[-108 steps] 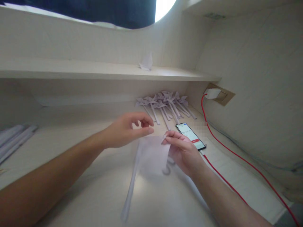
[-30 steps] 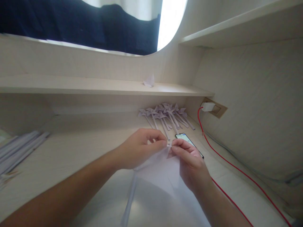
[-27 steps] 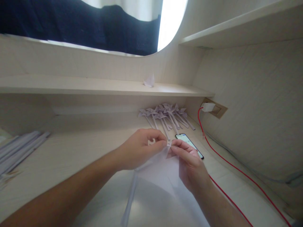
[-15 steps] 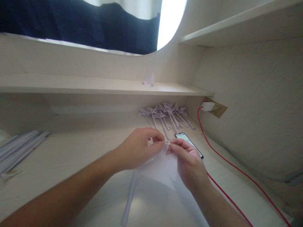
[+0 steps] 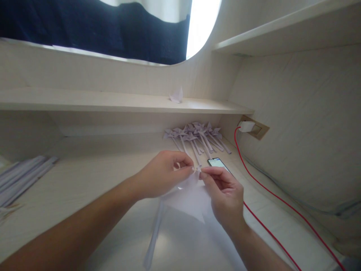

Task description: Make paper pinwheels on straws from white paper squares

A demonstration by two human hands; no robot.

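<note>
My left hand point(image 5: 166, 175) and my right hand point(image 5: 224, 192) meet just in front of the pinwheels, thumbs and fingertips pinched together. Between them they grip a thin white piece of paper point(image 5: 189, 181), its top edge creased at the fingertips. The finer shape of the fold is blurred. Under the hands lies a white sheet point(image 5: 186, 203), pale against the tabletop. A rolled paper stick point(image 5: 153, 237) rests to its left, pointing toward me. Past my fingers, several white paper pinwheels point(image 5: 194, 131) on paper sticks lie in a heap.
A phone point(image 5: 217, 162) lies partly behind my right hand. A red cable point(image 5: 270, 188) runs from a white charger point(image 5: 246, 126) along the right side. Several rolled paper sticks point(image 5: 25, 177) lie at far left. A folded paper piece point(image 5: 176, 95) stands on the shelf point(image 5: 113, 101).
My right hand has turned slightly, its fingers shifting along the paper's top edge, and covers more of the phone. My left hand has moved slightly left. Both still pinch the paper.
</note>
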